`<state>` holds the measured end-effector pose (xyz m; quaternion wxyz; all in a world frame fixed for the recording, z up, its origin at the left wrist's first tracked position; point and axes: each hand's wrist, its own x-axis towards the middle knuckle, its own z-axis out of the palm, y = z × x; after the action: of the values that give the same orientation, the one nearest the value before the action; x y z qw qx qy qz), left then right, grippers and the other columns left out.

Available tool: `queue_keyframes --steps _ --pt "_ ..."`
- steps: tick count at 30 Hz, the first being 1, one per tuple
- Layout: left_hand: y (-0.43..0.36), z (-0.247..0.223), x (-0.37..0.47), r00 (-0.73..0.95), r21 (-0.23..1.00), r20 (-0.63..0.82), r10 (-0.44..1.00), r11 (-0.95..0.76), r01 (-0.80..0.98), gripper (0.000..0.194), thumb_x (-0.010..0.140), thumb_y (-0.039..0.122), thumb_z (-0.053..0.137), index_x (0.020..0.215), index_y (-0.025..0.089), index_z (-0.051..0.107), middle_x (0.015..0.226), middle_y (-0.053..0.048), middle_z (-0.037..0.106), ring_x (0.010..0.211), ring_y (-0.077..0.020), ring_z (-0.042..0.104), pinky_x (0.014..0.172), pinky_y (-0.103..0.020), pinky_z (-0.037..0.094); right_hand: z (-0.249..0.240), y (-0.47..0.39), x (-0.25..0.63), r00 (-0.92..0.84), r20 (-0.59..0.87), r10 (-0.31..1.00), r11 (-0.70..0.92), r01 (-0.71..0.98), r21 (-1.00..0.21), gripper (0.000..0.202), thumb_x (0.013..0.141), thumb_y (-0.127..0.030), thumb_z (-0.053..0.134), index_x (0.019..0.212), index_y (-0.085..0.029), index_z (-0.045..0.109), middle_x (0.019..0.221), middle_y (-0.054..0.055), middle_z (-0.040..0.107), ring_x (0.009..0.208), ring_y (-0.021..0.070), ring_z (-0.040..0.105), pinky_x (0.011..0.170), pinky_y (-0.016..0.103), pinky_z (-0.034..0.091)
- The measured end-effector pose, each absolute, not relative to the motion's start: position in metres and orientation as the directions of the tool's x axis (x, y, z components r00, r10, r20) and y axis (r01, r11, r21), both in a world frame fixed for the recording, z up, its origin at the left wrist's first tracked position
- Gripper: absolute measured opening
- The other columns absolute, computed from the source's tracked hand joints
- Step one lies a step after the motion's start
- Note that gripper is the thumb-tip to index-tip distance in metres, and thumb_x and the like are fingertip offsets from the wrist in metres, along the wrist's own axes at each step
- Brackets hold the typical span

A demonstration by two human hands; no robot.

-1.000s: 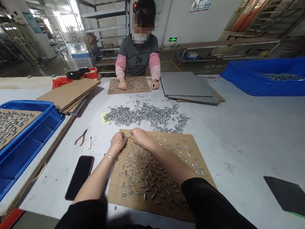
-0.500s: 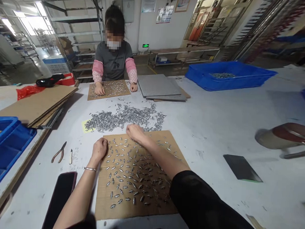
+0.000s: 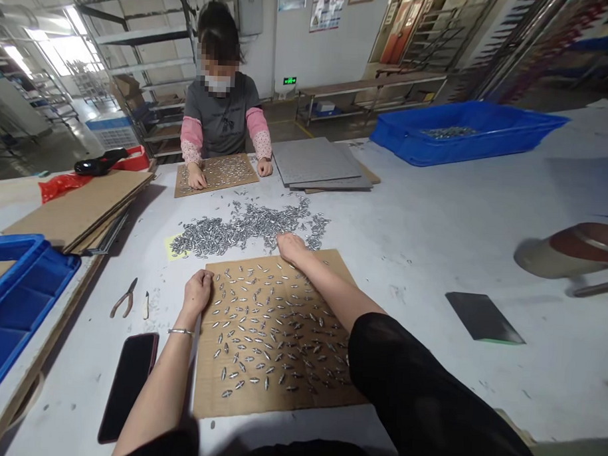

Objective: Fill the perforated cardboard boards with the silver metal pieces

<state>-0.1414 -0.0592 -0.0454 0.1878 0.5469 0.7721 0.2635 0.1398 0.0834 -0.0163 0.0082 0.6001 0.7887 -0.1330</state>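
Observation:
A sheet of brown cardboard [image 3: 272, 403] lies in front of me, dotted with many small silvery metal pieces, pointed at both ends. Curled closed, my left hand [image 3: 197, 291] rests at the sheet's far left corner; its fingertips are hidden. My right hand [image 3: 292, 248] is over the sheet's far edge, beside the heap of loose metal pieces [image 3: 239, 227]. Its fingers are pressed together, and whatever is between them is too small or hidden to make out.
Across the table a co-worker [image 3: 221, 112] handles another cardboard sheet [image 3: 243, 179]. Grey boards [image 3: 316, 163] and a blue tub [image 3: 416, 149] stand at the back. Pliers [image 3: 124, 298], a small knife [image 3: 146, 305] and a phone [image 3: 129, 388] lie left; a dark pad [image 3: 483, 317] and mug [image 3: 552, 250] right.
My right hand has moved to the right along the far edge of the cardboard. My left hand stays at the corner. The camera view has shifted slightly.

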Motion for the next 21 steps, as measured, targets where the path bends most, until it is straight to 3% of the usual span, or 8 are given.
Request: queue_keyframes --steps 6,9,12,16,21 --pt "-0.062 -0.041 -0.14 -0.304 0.598 0.032 0.952 0.226 0.769 0.025 0.095 0.027 0.044 0.097 0.019 0.069 0.097 -0.009 0.076 0.09 -0.0237 0.07 0.084 -0.034 0.052 -0.011 0.075 0.153 -0.282 -0.123 0.952 0.247 0.939 -0.237 0.035 0.098 -0.012 0.041 0.123 -0.009 0.066 0.112 0.02 0.072 0.096 0.0237 0.069 0.077 0.028 0.047" --pt "-0.064 -0.036 -0.128 -0.263 0.589 0.084 0.961 0.165 0.791 0.023 0.095 0.027 0.048 0.098 0.019 0.069 0.105 -0.01 0.074 0.098 -0.0239 0.068 0.09 -0.035 0.051 -0.013 0.069 0.158 -0.3 -0.104 0.948 0.27 0.934 -0.234 0.032 0.101 -0.014 0.039 0.119 -0.009 0.065 0.113 0.02 0.071 0.096 0.024 0.067 0.078 0.028 0.046" --pt "-0.061 -0.029 -0.105 -0.067 0.533 0.105 0.992 0.001 0.846 0.019 0.095 0.025 0.053 0.098 0.02 0.072 0.11 -0.009 0.071 0.104 -0.0218 0.066 0.097 -0.033 0.05 -0.016 0.069 0.16 -0.321 -0.102 0.942 0.292 0.93 -0.225 0.029 0.102 -0.014 0.04 0.115 -0.008 0.066 0.117 0.022 0.068 0.1 0.0252 0.065 0.081 0.029 0.045" --pt "-0.05 -0.026 -0.073 0.182 0.413 0.023 0.983 -0.175 0.894 0.019 0.095 0.019 0.055 0.088 0.017 0.073 0.099 -0.01 0.071 0.097 -0.0222 0.067 0.09 -0.033 0.052 -0.016 0.07 0.16 -0.308 -0.097 0.947 0.281 0.934 -0.222 0.026 0.103 -0.015 0.042 0.114 -0.008 0.064 0.116 0.022 0.067 0.099 0.0252 0.064 0.083 0.031 0.044" --pt "-0.039 -0.031 -0.06 0.185 0.329 -0.046 0.982 -0.16 0.931 0.02 0.093 0.013 0.055 0.083 0.015 0.072 0.092 -0.012 0.069 0.087 -0.0234 0.067 0.083 -0.034 0.051 -0.009 0.046 0.152 -0.474 -0.015 0.88 0.431 0.812 -0.394 0.019 0.104 -0.018 0.045 0.101 -0.014 0.063 0.101 0.013 0.068 0.088 0.0197 0.061 0.076 0.028 0.043"
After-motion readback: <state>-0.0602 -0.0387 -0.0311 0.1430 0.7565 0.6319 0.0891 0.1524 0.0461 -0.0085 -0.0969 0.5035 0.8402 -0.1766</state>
